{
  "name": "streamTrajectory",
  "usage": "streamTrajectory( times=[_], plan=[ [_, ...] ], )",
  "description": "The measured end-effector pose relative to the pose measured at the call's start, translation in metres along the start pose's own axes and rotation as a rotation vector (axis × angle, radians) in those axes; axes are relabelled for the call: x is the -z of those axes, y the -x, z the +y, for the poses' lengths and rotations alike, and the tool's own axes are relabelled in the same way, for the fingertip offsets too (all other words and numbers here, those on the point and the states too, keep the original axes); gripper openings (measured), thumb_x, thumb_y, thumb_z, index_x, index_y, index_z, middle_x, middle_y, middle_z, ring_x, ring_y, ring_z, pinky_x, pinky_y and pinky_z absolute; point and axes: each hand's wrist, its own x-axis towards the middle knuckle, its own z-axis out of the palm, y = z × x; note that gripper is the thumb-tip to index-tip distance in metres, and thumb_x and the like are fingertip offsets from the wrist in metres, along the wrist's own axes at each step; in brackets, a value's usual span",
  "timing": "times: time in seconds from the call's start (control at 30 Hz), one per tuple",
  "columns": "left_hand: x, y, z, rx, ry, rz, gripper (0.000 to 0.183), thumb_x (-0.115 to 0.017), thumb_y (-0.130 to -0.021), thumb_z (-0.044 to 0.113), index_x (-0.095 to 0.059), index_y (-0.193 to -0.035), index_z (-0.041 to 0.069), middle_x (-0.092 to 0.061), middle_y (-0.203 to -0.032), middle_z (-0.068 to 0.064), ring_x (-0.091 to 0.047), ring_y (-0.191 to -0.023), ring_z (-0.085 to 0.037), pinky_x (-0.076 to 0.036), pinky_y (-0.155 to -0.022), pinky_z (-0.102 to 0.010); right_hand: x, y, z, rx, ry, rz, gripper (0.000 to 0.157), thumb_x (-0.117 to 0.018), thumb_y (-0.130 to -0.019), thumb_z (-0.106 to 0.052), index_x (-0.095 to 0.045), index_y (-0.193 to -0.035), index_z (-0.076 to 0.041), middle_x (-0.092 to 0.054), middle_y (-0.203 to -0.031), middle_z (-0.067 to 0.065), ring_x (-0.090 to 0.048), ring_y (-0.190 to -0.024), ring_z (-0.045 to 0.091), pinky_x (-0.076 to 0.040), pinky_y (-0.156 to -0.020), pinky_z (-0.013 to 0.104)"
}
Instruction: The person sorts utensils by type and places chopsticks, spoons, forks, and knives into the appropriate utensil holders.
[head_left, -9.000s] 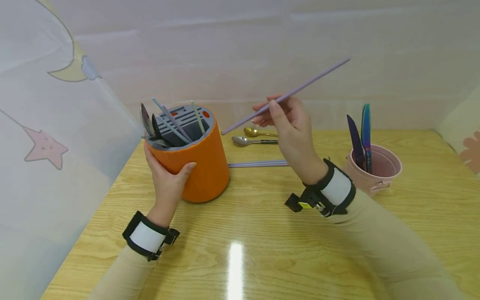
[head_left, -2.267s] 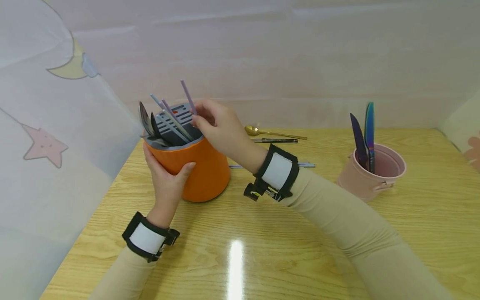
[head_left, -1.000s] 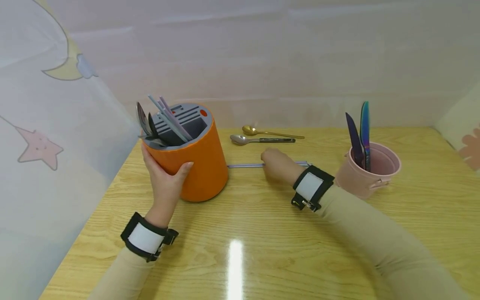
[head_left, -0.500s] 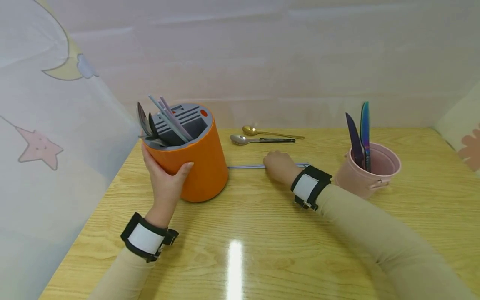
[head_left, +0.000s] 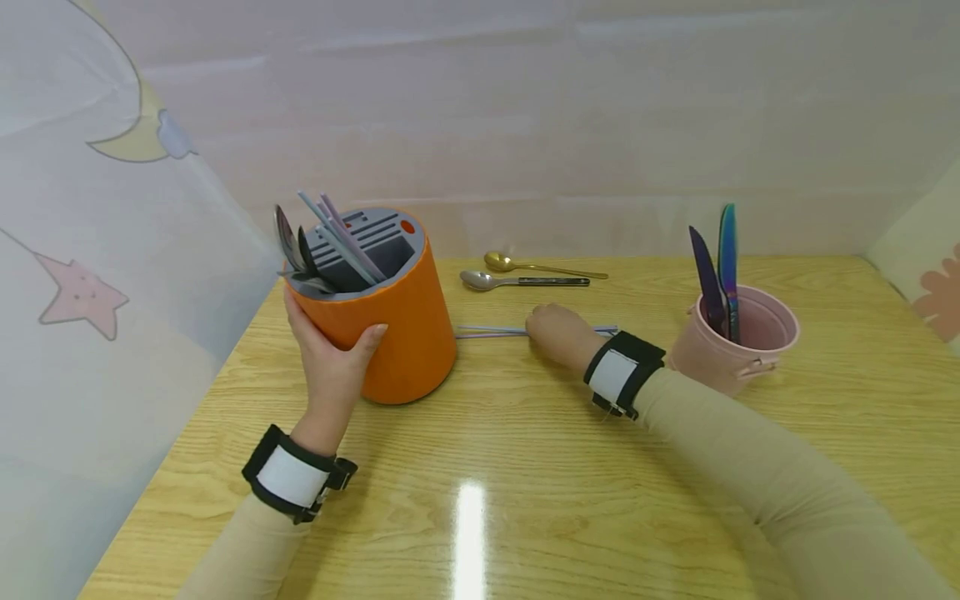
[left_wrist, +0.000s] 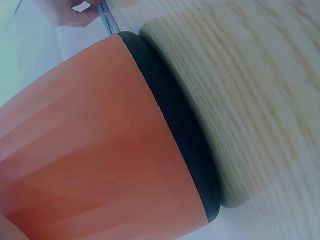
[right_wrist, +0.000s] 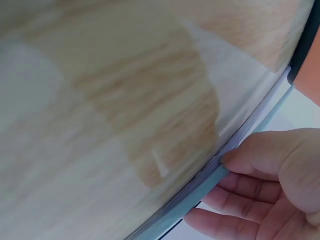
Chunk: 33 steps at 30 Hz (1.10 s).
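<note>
My left hand point(head_left: 330, 367) grips the orange utensil holder point(head_left: 416, 333), thumb across its front; the fingers behind it are hidden. Several pastel chopsticks point(head_left: 348, 250) and spoons point(head_left: 285, 242) stand in the holder's grey slotted top. To its right, my right hand point(head_left: 562, 333) pinches at a pair of chopsticks point(head_left: 491, 334) lying on the table. In the right wrist view, thumb and fingertips close on the light blue chopstick point(right_wrist: 202, 192), with a purple chopstick point(right_wrist: 175, 198) alongside. Past the holder's dark base point(left_wrist: 175, 120), the left wrist view shows part of the right hand point(left_wrist: 75, 15).
A gold spoon point(head_left: 501, 262) and a silver spoon with a dark handle point(head_left: 555, 282) lie behind the right hand. At the right stands a pink bucket point(head_left: 723, 362) with two table knives point(head_left: 729, 258) in it. A pale wall cloth point(head_left: 600, 125) rises behind the wooden table point(head_left: 525, 467).
The purple chopstick my right hand held earlier is let go among those in the holder. That hand has moved right and down to the lying chopsticks, whose left ends have spread slightly apart.
</note>
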Motion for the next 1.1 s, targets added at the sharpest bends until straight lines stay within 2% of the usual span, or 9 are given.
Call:
streamTrajectory(
  times=[0.27,0.5,0.67,0.87,0.97,1.1],
  plan=[
    [0.0,-0.001,-0.003,-0.023,0.025,-0.003,0.136,-0.079,-0.066,0.072,-0.002,-0.161,0.011,-0.024,-0.16,0.0,-0.033,-0.141,-0.019,-0.027,-0.119,-0.034,0.002,0.003,0.004,-0.069,-0.088,-0.036,0.009,-0.06,-0.094,0.006,-0.069,-0.094,0.006,-0.069,-0.092,0.019,-0.068,-0.086,0.033,-0.059,-0.075,0.041],
    [0.0,-0.002,-0.003,-0.029,0.016,-0.003,0.136,-0.078,-0.066,0.073,-0.003,-0.161,0.011,-0.024,-0.161,-0.002,-0.032,-0.142,-0.02,-0.027,-0.119,-0.035,0.01,0.012,0.01,-0.191,-0.262,-0.001,0.012,-0.057,-0.094,0.006,-0.067,-0.099,0.007,-0.067,-0.094,0.018,-0.067,-0.085,0.03,-0.058,-0.074,0.041],
    [0.0,-0.001,-0.004,-0.021,0.009,0.002,0.137,-0.078,-0.065,0.074,-0.002,-0.161,0.011,-0.023,-0.161,-0.001,-0.032,-0.142,-0.02,-0.026,-0.119,-0.035,0.025,0.015,0.011,-0.24,-0.37,0.091,0.016,-0.053,-0.097,0.005,-0.066,-0.103,0.01,-0.065,-0.093,0.019,-0.061,-0.08,0.026,-0.054,-0.073,0.041],
    [0.0,0.0,-0.002,-0.018,0.001,0.005,0.138,-0.077,-0.065,0.074,-0.002,-0.161,0.011,-0.023,-0.161,-0.002,-0.032,-0.141,-0.02,-0.026,-0.119,-0.035,0.045,0.021,0.006,-0.253,-0.515,0.176,0.016,-0.051,-0.099,0.003,-0.066,-0.102,0.009,-0.062,-0.091,0.018,-0.053,-0.078,0.026,-0.046,-0.069,0.039],
    [0.0,0.0,-0.001,-0.018,-0.008,0.006,0.138,-0.077,-0.065,0.075,-0.002,-0.161,0.01,-0.024,-0.161,-0.001,-0.033,-0.141,-0.019,-0.026,-0.119,-0.035,0.052,0.025,0.002,-0.254,-0.608,0.236,0.016,-0.053,-0.099,0.002,-0.067,-0.104,0.008,-0.064,-0.094,0.02,-0.059,-0.082,0.029,-0.049,-0.07,0.04],
    [0.0,0.0,-0.002,-0.02,-0.005,0.001,0.138,-0.077,-0.065,0.075,-0.002,-0.161,0.01,-0.024,-0.161,-0.001,-0.032,-0.141,-0.019,-0.026,-0.119,-0.035,0.063,0.029,-0.005,-0.254,-0.766,0.35,0.017,-0.056,-0.099,0.002,-0.067,-0.109,0.01,-0.069,-0.103,0.024,-0.067,-0.095,0.035,-0.057,-0.08,0.046]
  ],
)
